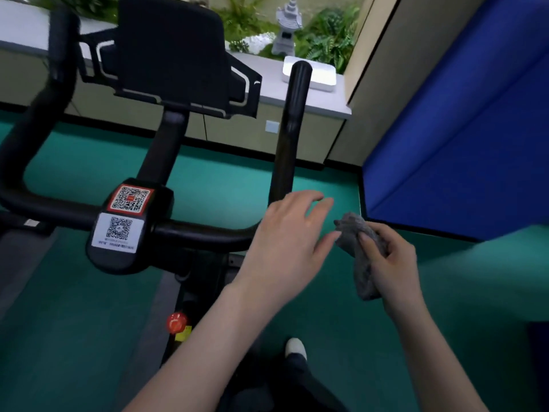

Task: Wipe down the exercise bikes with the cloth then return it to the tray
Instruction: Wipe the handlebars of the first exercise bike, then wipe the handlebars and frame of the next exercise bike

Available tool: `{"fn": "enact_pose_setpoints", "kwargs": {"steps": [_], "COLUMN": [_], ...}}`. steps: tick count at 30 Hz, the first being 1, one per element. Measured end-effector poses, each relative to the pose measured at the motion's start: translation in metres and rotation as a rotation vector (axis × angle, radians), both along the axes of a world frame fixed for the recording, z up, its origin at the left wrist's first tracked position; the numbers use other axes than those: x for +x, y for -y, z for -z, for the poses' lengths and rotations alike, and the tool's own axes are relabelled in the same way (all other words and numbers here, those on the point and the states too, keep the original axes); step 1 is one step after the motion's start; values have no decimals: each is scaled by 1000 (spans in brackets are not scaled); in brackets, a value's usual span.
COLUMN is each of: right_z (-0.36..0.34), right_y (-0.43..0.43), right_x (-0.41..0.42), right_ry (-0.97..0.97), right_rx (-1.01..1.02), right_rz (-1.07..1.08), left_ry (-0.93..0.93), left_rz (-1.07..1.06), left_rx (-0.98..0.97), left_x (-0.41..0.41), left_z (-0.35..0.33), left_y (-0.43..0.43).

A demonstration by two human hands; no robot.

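Right hand (392,266) grips a bunched grey cloth (355,228) beside the bike's (130,233) handlebar (208,233); left hand (285,242) is spread loose.

The right hand's fingers and thumb are curled tight round the middle of the cloth, which is crumpled into a rough, nubbly wad with one end sticking up above the fingers and the other hanging below the palm. It is held in the air over the green floor (89,307), just off the right end of the handlebar. The left hand holds nothing, its fingers straight and fanned over the bend where the bar turns upward; whether it touches the bar cannot be told, and its thumb tip is just beside the cloth. The white tray (323,81) sits at the right end of the ledge (267,87), near its corner, well apart from the cloth.
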State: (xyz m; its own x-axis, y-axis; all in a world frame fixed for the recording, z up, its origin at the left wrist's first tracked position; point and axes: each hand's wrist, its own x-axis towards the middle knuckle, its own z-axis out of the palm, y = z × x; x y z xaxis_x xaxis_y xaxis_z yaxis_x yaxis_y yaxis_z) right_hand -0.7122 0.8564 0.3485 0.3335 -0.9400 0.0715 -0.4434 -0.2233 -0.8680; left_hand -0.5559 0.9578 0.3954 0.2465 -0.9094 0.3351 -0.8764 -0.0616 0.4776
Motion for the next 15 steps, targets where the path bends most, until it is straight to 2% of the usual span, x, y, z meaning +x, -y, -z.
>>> {"fn": "enact_pose_setpoints", "kwargs": {"steps": [7,15], "right_z": [13,26], "right_y": [0,45], "right_x": [-48,-156], "right_ry": [27,45], "right_rx": [-20,40], "right_rz": [70,145], "left_ry": [85,129], "left_rz": [53,21], "left_rx": [258,419], "left_x": [-33,-111], "left_z": [31,60], "left_y": [15,76]}}
